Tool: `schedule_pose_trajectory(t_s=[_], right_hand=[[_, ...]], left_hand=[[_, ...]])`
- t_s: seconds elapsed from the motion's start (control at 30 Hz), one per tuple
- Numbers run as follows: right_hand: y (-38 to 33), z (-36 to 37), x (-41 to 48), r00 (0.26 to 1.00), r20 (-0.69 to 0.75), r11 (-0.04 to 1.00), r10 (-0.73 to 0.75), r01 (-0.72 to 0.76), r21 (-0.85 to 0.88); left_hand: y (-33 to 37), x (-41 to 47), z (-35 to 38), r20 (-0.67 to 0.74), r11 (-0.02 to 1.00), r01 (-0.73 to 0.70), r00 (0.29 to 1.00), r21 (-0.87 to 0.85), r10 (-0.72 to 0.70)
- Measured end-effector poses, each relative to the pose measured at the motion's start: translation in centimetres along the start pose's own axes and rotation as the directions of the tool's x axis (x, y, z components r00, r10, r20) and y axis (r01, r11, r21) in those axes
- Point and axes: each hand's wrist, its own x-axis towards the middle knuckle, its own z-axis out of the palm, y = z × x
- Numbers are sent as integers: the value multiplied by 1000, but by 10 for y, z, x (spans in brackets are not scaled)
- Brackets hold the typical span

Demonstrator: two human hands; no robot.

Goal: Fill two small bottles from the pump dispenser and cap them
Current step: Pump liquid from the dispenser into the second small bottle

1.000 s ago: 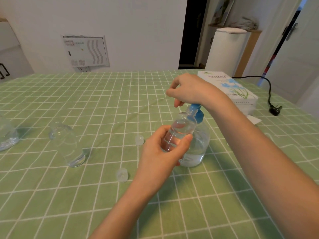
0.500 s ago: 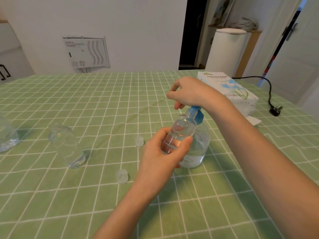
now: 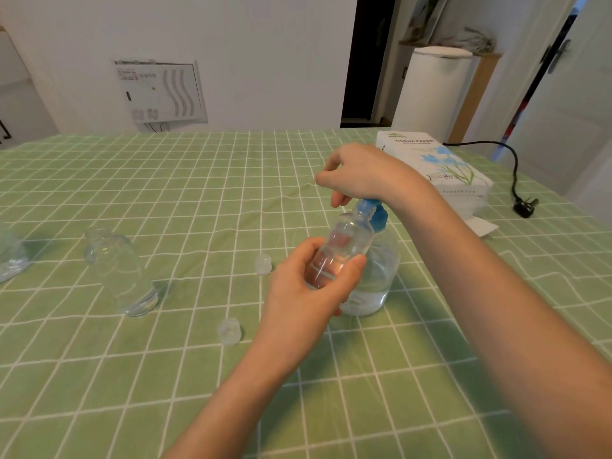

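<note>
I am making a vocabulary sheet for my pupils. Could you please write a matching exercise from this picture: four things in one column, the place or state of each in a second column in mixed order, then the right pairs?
Things
1. pump dispenser
2. bottle at the pump
3. other small bottle
4. tissue pack

Places and states
A. stands uncapped on the left of the cloth
B. held tilted by the left hand
C. far right, near the black cable
D. its blue top is under the right hand

Pairs: 1-D, 2-B, 3-A, 4-C
</note>
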Motion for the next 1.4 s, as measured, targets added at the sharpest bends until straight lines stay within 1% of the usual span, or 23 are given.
schedule_pose_trajectory(t_s=[0.23,0.4,0.5,0.7,0.93,1.4], right_hand=[[1,3,0,1000,1,1000,8,-8,22],[1,-3,-1,1000,-28,999,5,-3,53],[-2,-9,1,998,-59,999,-5,7,40],[-3,-8,-1,1000,-3,1000,1,-1,19],[-1,1,-2,999,17,1000,28,-28,10],[-2,-3,-1,1000,8,1000,11,-11,25]], left_hand=[[-1,-1,1,-1,1000,7,1000,-2,-7],[1,0,0,8,1000,-3,1000,2,3],[2,1,-1,13,1000,-12,1000,-4,12],[1,2,0,1,1000,-1,1000,-15,1],[-2,1,0,-6,1000,-7,1000,-12,7],[-2,1,0,5,1000,-1,1000,2,1]])
